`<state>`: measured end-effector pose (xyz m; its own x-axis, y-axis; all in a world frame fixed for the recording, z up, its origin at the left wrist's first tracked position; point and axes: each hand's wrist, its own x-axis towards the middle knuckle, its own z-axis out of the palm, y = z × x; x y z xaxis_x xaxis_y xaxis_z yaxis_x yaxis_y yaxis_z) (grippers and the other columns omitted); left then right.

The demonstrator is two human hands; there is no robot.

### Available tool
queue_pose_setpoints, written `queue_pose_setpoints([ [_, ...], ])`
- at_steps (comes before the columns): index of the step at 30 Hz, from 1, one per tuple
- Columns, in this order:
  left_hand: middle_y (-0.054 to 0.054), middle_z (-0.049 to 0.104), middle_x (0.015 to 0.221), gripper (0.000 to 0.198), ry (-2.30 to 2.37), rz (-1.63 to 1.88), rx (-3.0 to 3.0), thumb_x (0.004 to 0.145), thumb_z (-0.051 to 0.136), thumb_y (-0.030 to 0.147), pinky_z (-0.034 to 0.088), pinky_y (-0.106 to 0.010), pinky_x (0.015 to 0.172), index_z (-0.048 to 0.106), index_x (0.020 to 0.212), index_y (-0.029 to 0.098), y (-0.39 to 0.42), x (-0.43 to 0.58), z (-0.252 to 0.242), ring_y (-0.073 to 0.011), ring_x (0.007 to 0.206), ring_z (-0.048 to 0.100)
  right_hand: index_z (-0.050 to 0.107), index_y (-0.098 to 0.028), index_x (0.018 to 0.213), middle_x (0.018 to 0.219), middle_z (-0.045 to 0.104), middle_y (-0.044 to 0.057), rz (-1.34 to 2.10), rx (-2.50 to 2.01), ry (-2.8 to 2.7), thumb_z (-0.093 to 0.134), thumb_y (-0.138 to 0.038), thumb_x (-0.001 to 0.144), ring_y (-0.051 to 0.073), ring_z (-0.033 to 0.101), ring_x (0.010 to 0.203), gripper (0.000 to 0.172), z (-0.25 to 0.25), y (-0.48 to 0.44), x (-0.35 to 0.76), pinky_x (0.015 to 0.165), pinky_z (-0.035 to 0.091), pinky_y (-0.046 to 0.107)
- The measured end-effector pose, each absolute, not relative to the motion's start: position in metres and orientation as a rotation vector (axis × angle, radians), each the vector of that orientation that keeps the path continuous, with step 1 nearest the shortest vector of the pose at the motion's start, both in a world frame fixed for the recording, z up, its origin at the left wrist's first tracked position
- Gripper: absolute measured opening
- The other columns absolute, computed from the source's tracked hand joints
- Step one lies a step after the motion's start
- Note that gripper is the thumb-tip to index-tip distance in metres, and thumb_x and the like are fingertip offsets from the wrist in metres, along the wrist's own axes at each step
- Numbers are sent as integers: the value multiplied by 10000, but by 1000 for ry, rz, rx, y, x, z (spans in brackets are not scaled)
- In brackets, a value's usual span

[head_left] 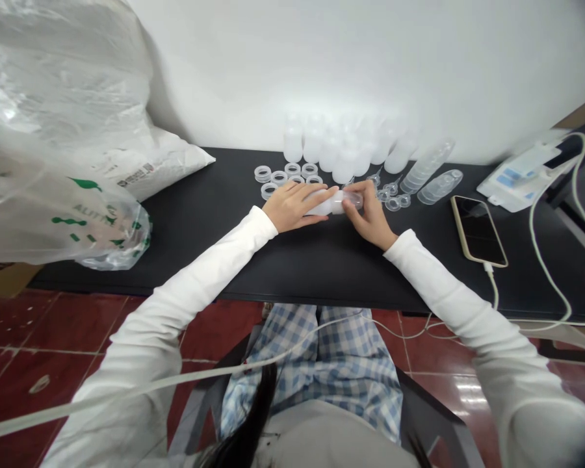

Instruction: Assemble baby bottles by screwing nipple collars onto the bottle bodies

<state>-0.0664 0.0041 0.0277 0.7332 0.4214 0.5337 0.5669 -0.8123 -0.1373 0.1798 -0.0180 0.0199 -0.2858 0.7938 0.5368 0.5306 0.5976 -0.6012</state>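
A white plastic bottle (322, 205) lies sideways between my hands, just above or on the black table. My left hand (292, 205) is closed over its body from the left, fingers stretched along it. My right hand (372, 216) grips the clear cap (353, 199) at the bottle's right end with thumb and fingers. Cap and bottle meet at a pale collar; how firmly they are joined I cannot tell. Several white rings (279, 177) lie beyond my left hand. Small clear plastic pieces (392, 203) lie just right of my right hand.
Several white bottles (293, 144) stand along the wall. Two stacks of clear caps (426, 168) lie to their right. A phone (478, 229) with a cable and a white-blue package (519, 177) are at the right. Large plastic bags (102, 214) crowd the table's left side.
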Motion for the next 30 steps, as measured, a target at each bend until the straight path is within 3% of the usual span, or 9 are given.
queue_pose_setpoints([
  [4, -127, 655, 1386, 560, -794, -684, -2593, 1004, 536, 447, 483, -398, 980, 453, 1534, 289, 1, -61, 30, -271, 1148, 679, 511, -277, 1165, 787, 618, 22, 587, -1038, -1844, 458, -719, 941, 197, 592, 626, 498, 13, -15, 178, 609, 539, 383],
  [8, -107, 629, 1431, 561, -819, -666, -2605, 991, 545, 404, 460, -426, 1046, 446, 1538, 328, 1, -59, 30, -269, 1200, 655, 487, -296, 1186, 735, 606, -7, 705, -1023, -1769, 435, -697, 965, 176, 561, 552, 460, 6, -12, 176, 560, 508, 358],
  [13, -80, 649, 1408, 543, -923, -797, -2582, 964, 547, 485, 427, -489, 1091, 518, 1478, 312, 15, -72, 23, -313, 1302, 590, 487, -270, 1280, 817, 622, 24, 570, -1010, -1909, 324, -645, 1021, 179, 589, 644, 484, 9, -13, 177, 641, 532, 365],
  [17, -105, 615, 1448, 629, -1379, -1262, -2215, 950, 533, 621, 371, -578, 1103, 510, 1464, 259, 37, -95, 22, -345, 1304, 520, 623, -209, 1203, 983, 642, 105, 133, -1162, -2133, 330, -496, 1053, 220, 613, 820, 437, 18, -12, 186, 789, 506, 402],
  [20, -103, 564, 1493, 697, -1662, -1578, -1922, 887, 635, 633, 328, -639, 1122, 479, 1461, 269, 60, -119, 21, -352, 1256, 501, 708, -171, 1119, 930, 657, 129, -119, -1300, -2291, 352, -345, 1044, 262, 622, 881, 403, 21, -9, 192, 818, 461, 412],
  [26, -123, 586, 1418, 622, -1959, -1833, -1710, 857, 704, 474, 428, -577, 1095, 462, 1377, 234, 102, -157, 2, -324, 1216, 552, 671, -182, 1303, 932, 668, 139, -287, -1441, -2375, 374, -257, 1022, 281, 605, 868, 416, 17, -6, 195, 796, 407, 408],
  [30, -131, 573, 1409, 625, -1867, -1894, -1854, 909, 623, 591, 462, -515, 1099, 402, 1406, 284, 122, -164, -15, -280, 1264, 568, 670, -166, 1319, 989, 655, 173, -348, -1469, -2400, 377, -269, 1015, 302, 585, 893, 434, 15, -4, 195, 786, 387, 418],
])
